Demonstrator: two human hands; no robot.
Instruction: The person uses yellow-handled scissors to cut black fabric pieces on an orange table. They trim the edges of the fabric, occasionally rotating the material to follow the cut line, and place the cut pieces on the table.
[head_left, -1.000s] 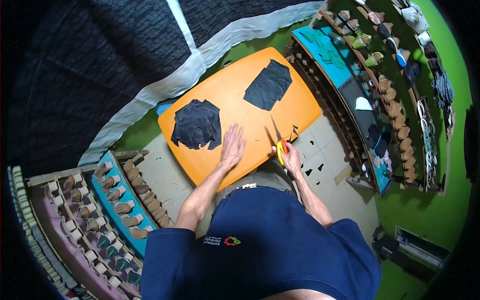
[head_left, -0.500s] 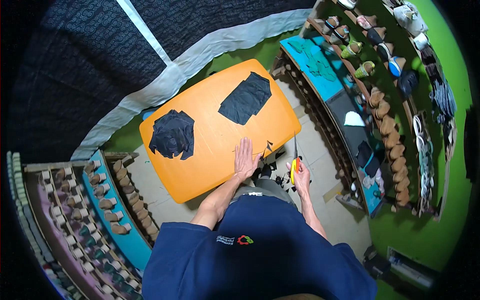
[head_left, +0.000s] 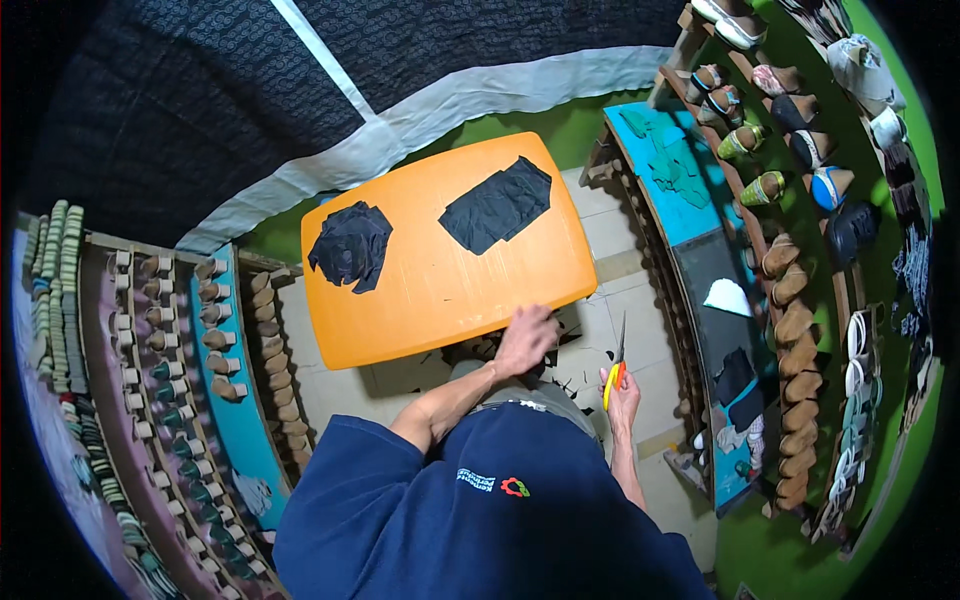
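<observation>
Scissors now off-table, in right-hand fingers

left hand rests at the orange table edge; right hand holds scissors upright.

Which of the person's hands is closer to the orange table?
Left. The left hand rests at the near edge of the orange table; the right hand holds scissors off to its right, over the floor.
</observation>
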